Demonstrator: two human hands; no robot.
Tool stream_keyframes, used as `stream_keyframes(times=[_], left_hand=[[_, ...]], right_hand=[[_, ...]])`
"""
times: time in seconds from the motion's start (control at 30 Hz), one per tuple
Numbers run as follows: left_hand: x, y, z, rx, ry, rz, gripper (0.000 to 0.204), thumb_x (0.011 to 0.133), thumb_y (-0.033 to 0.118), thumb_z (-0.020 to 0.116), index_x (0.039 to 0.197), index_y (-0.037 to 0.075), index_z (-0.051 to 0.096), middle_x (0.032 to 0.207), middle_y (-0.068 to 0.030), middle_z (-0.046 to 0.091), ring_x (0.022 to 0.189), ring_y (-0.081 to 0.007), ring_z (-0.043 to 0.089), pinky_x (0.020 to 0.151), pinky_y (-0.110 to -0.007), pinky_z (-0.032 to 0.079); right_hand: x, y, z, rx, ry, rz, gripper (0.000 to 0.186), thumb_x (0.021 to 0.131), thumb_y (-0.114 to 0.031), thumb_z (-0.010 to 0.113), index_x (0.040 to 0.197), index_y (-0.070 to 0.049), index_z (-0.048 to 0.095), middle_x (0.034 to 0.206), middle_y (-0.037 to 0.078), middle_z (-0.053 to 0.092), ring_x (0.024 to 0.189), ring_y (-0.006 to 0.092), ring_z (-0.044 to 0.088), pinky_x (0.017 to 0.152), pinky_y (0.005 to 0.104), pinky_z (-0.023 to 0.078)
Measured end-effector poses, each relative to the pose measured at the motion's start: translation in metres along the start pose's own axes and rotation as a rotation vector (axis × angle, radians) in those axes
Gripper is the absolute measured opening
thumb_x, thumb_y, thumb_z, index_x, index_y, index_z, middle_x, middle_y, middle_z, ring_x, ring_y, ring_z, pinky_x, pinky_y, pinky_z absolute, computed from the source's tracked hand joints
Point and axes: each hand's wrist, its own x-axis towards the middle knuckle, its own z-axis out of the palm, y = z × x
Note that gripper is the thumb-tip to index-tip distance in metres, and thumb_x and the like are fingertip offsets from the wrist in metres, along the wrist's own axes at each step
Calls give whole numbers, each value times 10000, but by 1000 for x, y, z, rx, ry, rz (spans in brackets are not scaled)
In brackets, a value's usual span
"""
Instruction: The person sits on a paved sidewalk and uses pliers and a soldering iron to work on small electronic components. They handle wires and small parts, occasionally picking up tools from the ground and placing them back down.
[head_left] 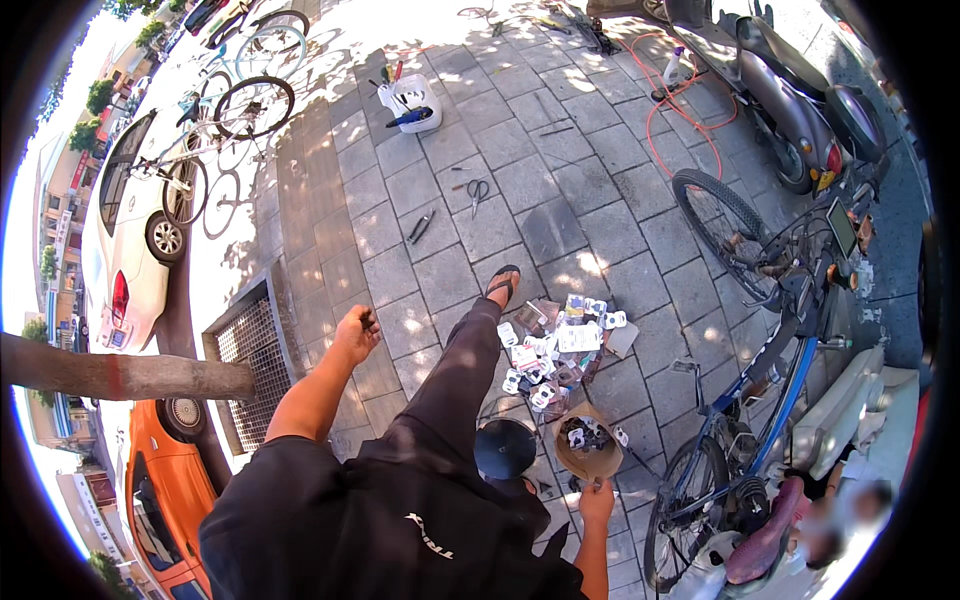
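Observation:
My right hand grips the near rim of an open brown cardboard box, low on the right. Dark small parts and a few white-labelled pieces lie inside it. Off to the left, my left hand hangs over the paving with its fingers curled in. Dark spots show at its fingertips; whether it holds something small I cannot make out. Just beyond the box spreads a pile of small packages, white, clear and brown. A round black stool stands left of the box, beside my leg.
A blue bicycle stands at right, with a scooter and orange hose beyond. Scissors, pliers and a white tool bucket are ahead. A tree trunk rises left from a grate. People sit lower right.

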Motion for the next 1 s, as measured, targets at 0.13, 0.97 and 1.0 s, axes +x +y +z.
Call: stream_keyframes(times=[0.13,0.97,1.0], left_hand=[[51,3,-98,68,394,-79,142,982,277,616,898,162,614,762,-2,594,667,-181,631,552,-340,466],[47,112,3,-393,544,-395,107,1030,217,577,1105,142,563,904,-25,609,752,-210,683,635,-398,502],[53,127,15,-438,537,-354,110,1031,225,582,1105,146,566,905,-21,610,754,-207,681,637,-394,501]], right_hand=[[2,-87,1,-115,-101,10,419,923,-207,668,1296,-16,678,1082,244,773,1025,412,750,925,488,573],[313,-798,-12,-629,-366,-548,449,919,-248,647,1276,18,701,1027,227,772,927,344,745,848,437,580],[326,-821,-7,-673,-385,-551,456,915,-271,646,1274,3,709,1072,251,770,1007,390,746,908,461,578]])
